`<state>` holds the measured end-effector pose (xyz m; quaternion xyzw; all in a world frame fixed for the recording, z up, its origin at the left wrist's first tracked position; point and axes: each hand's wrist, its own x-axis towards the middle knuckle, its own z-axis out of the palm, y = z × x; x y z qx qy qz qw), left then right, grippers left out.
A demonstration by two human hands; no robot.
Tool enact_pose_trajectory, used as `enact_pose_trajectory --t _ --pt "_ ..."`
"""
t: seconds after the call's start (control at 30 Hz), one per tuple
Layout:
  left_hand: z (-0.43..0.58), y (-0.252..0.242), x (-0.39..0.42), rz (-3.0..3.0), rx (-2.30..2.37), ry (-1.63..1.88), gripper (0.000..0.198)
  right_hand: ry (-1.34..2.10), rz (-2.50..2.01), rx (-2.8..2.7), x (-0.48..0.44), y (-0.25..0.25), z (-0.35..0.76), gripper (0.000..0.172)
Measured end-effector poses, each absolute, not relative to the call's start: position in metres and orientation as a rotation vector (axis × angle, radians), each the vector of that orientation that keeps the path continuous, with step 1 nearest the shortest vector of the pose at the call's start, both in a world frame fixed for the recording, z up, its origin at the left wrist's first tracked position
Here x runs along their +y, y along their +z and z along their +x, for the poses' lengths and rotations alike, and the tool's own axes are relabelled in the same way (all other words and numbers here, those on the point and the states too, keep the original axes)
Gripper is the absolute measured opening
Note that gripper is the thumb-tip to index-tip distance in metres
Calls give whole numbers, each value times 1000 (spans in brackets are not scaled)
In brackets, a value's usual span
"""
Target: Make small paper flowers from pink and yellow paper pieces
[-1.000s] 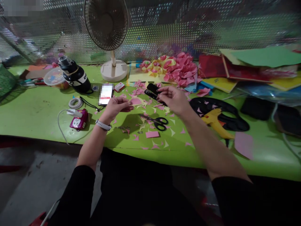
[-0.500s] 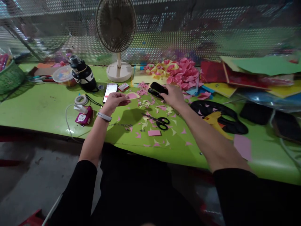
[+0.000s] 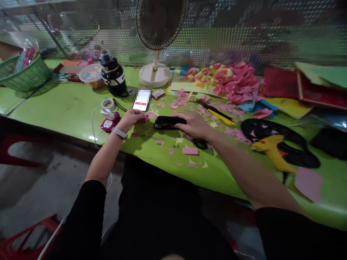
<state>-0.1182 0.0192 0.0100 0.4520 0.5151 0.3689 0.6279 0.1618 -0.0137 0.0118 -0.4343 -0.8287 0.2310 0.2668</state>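
Between the fingertips of my left hand [image 3: 135, 118] is a small pink and pale-yellow paper piece [image 3: 151, 114]. My right hand [image 3: 196, 124] is wrapped round a black stapler [image 3: 166, 122], whose front end points left, close to that paper. Black scissors [image 3: 200, 143] lie below my right hand, with their blades hidden. A pink paper rectangle [image 3: 190, 151] rests near the table's front edge. Pink and yellow paper scraps [image 3: 179, 140] are scattered under and around both hands.
Behind stand a fan [image 3: 155, 75], a black bottle [image 3: 114, 77] and a heap of pink paper pieces [image 3: 240, 81]. A phone [image 3: 141, 101] and a purple power adapter [image 3: 110, 123] are left. A yellow cutter [image 3: 221, 117] and yellow glue gun [image 3: 273, 148] lie right.
My right hand has brought the stapler left and down, close to the paper in my left hand. The view has shifted left, and the cutter now shows where the stapler was.
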Motion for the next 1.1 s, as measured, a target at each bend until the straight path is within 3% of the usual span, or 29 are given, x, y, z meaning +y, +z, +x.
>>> enact_pose_trajectory --t 0.2,0.63,0.97,1.1 --pt "-139 8 12 1020 1191 887 12 754 -1177 -2212 -40 2 124 27" --pt "-109 -14 1 985 1136 701 10 526 -1272 -2244 -37 -22 174 34" --pt "-85 -18 -11 996 1116 558 10 598 -1314 -2249 -37 -19 179 31" --pt "-83 -19 -11 970 1128 556 12 670 -1359 -2154 -31 1 168 41"
